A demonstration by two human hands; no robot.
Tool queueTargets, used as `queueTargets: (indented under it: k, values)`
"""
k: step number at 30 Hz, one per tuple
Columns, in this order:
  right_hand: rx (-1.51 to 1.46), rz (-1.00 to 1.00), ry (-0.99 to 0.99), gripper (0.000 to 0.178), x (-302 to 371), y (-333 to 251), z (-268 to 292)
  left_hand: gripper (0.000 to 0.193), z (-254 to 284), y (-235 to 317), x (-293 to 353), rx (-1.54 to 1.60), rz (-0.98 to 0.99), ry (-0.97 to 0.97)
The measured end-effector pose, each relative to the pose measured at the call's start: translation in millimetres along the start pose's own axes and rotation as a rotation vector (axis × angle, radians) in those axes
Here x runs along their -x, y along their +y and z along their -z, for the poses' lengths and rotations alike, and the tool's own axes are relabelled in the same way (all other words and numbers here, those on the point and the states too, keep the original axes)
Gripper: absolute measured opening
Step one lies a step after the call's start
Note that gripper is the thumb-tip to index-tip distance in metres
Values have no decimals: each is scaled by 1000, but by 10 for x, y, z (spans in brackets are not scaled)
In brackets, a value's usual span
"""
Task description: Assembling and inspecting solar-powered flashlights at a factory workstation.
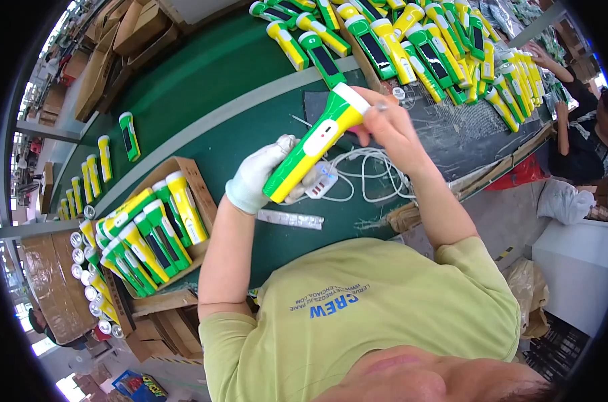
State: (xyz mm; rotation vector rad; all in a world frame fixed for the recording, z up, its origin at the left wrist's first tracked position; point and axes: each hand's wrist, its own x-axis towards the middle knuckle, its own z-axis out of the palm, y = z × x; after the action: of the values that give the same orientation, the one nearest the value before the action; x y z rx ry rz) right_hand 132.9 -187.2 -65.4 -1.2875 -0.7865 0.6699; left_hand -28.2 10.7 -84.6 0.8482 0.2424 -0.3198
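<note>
My left hand (267, 167), in a whitish glove, is closed around the lower body of a green and yellow flashlight (323, 137). The flashlight is tilted, its white head up and to the right; a pale side panel carries a small dark port and a red dot. At that head is my bare right hand (394, 130), fingers curled and partly blurred; what they pinch is too small to make out. Below the flashlight lies a white multi-port USB charger (323, 182) with a blue light. White cables (368, 171) loop beside it.
A cardboard box (202, 189) of similar flashlights stands at left. More flashlights (129, 136) line the green belt (190, 87), and a large pile (428, 53) covers the far right. A silvery strip (290, 219) lies near me. Another person (589, 120) works at far right.
</note>
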Motion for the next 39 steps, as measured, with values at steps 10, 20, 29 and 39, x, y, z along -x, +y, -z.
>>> queueTargets:
  k: [10, 20, 29, 39]
  values:
    - [166, -47, 1, 49, 4, 19, -580, 57, -311, -337, 114, -1325, -743, 749]
    - [-7, -55, 120, 17, 227, 80, -232, 37, 144, -383, 134, 299, -455, 570]
    - [1010, 690, -125, 21, 187, 129, -776, 36, 34, -490, -89, -61, -542, 601]
    - [682, 404, -600, 10, 379, 353, -717, 35, -175, -331, 15, -121, -825, 288]
